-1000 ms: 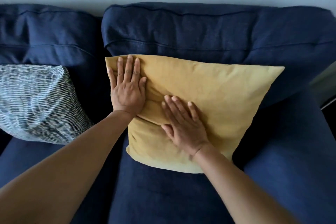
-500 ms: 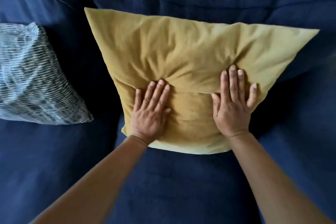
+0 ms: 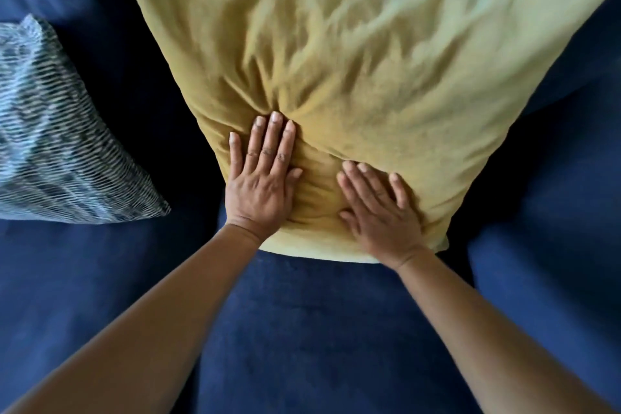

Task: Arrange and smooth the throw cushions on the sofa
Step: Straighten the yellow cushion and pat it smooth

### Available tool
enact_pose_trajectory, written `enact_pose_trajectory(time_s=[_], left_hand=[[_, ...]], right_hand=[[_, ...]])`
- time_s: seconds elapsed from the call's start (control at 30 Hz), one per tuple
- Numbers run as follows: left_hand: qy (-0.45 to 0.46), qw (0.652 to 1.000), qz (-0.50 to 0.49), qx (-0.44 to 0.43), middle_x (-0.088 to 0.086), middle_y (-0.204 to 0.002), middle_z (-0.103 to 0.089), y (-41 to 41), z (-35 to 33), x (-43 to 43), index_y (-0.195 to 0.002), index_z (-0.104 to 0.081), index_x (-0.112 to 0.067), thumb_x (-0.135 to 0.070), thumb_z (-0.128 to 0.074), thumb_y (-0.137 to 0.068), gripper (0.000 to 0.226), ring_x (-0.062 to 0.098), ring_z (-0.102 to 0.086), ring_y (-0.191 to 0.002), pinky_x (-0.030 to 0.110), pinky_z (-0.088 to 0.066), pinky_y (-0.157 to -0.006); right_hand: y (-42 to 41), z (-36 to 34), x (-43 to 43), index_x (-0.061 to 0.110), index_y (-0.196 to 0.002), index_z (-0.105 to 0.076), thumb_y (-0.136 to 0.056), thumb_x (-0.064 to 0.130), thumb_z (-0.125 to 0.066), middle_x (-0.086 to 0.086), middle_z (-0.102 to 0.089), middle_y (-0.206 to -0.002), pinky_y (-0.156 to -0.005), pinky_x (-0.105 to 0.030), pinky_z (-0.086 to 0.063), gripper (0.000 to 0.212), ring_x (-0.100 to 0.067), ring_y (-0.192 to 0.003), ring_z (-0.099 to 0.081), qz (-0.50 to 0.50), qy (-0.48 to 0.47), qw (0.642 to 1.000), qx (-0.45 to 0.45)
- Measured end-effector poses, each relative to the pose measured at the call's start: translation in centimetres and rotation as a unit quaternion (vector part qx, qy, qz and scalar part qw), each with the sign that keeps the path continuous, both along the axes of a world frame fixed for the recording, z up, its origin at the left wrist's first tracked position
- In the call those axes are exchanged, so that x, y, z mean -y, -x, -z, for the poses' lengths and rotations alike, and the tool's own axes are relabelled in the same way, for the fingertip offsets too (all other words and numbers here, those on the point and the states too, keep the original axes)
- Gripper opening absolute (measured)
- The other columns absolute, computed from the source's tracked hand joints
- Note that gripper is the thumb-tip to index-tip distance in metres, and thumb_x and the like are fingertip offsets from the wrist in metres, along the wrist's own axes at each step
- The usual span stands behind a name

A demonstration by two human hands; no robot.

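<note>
I see soft daylight on the yellow cushion. Its top right part looks brightest and pale, so I think the light comes from that side. Little folds in it make small dark lines. The cushion's far corners look stretched, since my lens bends things at the edges. The sofa around the cushion is very dark blue, and just beside the cushion on each side it goes almost black. Left of the cushion, the striped cushion is smeared and fuzzy. Below the cushion, my arms look soft and a bit blurry. The left hand on the cushion looks sharp. Nothing shines or glares.
</note>
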State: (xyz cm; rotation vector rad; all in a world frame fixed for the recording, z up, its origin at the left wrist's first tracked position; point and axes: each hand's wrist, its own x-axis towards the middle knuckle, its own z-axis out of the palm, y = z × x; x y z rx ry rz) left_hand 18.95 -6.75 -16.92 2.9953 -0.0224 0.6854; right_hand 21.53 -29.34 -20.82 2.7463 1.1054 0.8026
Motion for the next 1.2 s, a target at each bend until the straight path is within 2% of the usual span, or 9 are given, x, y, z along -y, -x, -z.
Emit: enact_pose_trajectory(time_s=[0.1, 0.2, 0.33, 0.53, 0.67, 0.77, 0.87, 1.0, 1.2], left_hand=[[-0.011, 1.000, 0.004, 0.002, 0.008, -0.162, -0.017, 0.1, 0.2, 0.0, -0.155, -0.028, -0.007, -0.039, -0.032, -0.104, 0.061, 0.032, -0.020, -0.150, 0.050, 0.002, -0.123], [0.040, 0.999, 0.009, 0.009, 0.013, -0.162, -0.016, 1.0, -1.0, 1.3, -0.154, -0.027, -0.002, -0.039, -0.029, -0.104, 0.063, 0.035, -0.016, -0.151, 0.053, 0.001, -0.123], [0.078, 0.995, 0.044, 0.050, 0.014, -0.164, -0.018, 1.1, -4.1, 3.8, -0.155, -0.026, -0.003, -0.039, -0.022, -0.106, 0.061, 0.032, -0.004, -0.154, 0.056, 0.000, -0.122], [-0.017, 0.999, 0.013, -0.028, 0.012, -0.163, -0.026, -3.4, -8.0, 0.0, -0.155, -0.032, -0.005, -0.033, -0.028, -0.105, 0.057, 0.029, -0.018, -0.153, 0.052, -0.005, -0.123], [-0.023, 0.993, -0.070, -0.088, 0.010, -0.167, -0.015, -3.3, -10.0, -5.7, -0.158, -0.022, -0.005, -0.037, -0.023, -0.104, 0.062, 0.029, -0.007, -0.154, 0.052, 0.003, -0.124], [0.021, 0.994, -0.094, -0.059, 0.014, -0.166, -0.014, -3.6, -12.5, -4.9, -0.157, -0.024, -0.002, -0.037, -0.026, -0.105, 0.063, 0.035, -0.007, -0.154, 0.054, 0.003, -0.123], [0.035, 0.998, -0.036, -0.030, 0.011, -0.165, -0.018, -5.3, -14.7, -1.1, -0.154, -0.033, -0.004, -0.034, -0.030, -0.105, 0.058, 0.037, -0.012, -0.153, 0.055, 0.002, -0.123], [-0.017, 0.990, -0.006, -0.141, 0.007, -0.166, -0.021, -7.5, -15.2, 0.6, -0.157, -0.027, -0.009, -0.040, -0.016, -0.103, 0.064, 0.029, -0.003, -0.155, 0.052, 0.006, -0.123], [-0.059, 0.973, -0.116, -0.192, 0.005, -0.169, -0.009, -8.4, -15.3, -7.2, -0.161, -0.010, -0.018, -0.057, 0.000, -0.100, 0.073, 0.026, 0.007, -0.155, 0.054, 0.010, -0.121]], right_hand=[[-0.7, 1.2, 5.5, 0.016, -0.159, -0.011, -0.103, 0.044, -0.034, 0.000, -0.003, -0.168, -0.121, -0.045, -0.003, 0.066, -0.015, -0.154, 0.001, 0.091, -0.001, 0.995, -0.048], [1.0, -0.4, 6.9, 0.007, -0.158, -0.013, -0.106, 0.040, -0.025, -0.011, -0.011, -0.166, -0.122, -0.048, -0.002, 0.063, -0.024, -0.154, -0.007, 0.180, -0.088, 0.978, -0.064], [0.7, -6.1, 1.9, 0.008, -0.158, -0.011, -0.105, 0.038, -0.030, -0.007, -0.002, -0.167, -0.122, -0.048, 0.001, 0.063, -0.027, -0.154, -0.010, 0.131, -0.196, 0.971, -0.035], [-5.0, -9.7, -2.6, 0.016, -0.158, -0.019, -0.105, 0.027, -0.036, -0.002, -0.018, -0.165, -0.123, -0.046, -0.012, 0.058, -0.017, -0.153, -0.015, 0.046, -0.075, 0.995, -0.052], [-8.2, -11.1, 3.8, 0.013, -0.158, -0.017, -0.105, 0.030, -0.030, -0.005, -0.013, -0.167, -0.123, -0.052, -0.008, 0.058, -0.019, -0.154, -0.008, 0.201, -0.108, 0.964, -0.135], [-8.2, -13.8, 3.2, 0.008, -0.158, -0.017, -0.105, 0.037, -0.020, -0.008, -0.012, -0.167, -0.123, -0.053, -0.004, 0.060, -0.021, -0.154, -0.006, 0.272, -0.173, 0.936, -0.142], [-7.4, -16.5, -2.5, 0.008, -0.156, -0.026, -0.104, 0.036, -0.026, -0.010, -0.022, -0.164, -0.122, -0.049, -0.006, 0.058, -0.023, -0.153, -0.018, 0.163, -0.168, 0.965, -0.122], [-8.0, -17.6, -6.4, 0.017, -0.154, -0.035, -0.103, 0.036, -0.028, -0.007, -0.026, -0.163, -0.121, -0.050, -0.014, 0.054, -0.025, -0.152, -0.022, 0.064, -0.070, 0.981, -0.170], [-13.6, -17.0, 1.9, 0.026, -0.159, -0.011, -0.101, 0.047, -0.002, 0.001, -0.004, -0.168, -0.122, -0.046, 0.005, 0.062, -0.017, -0.154, 0.004, 0.224, -0.043, 0.948, -0.223]])
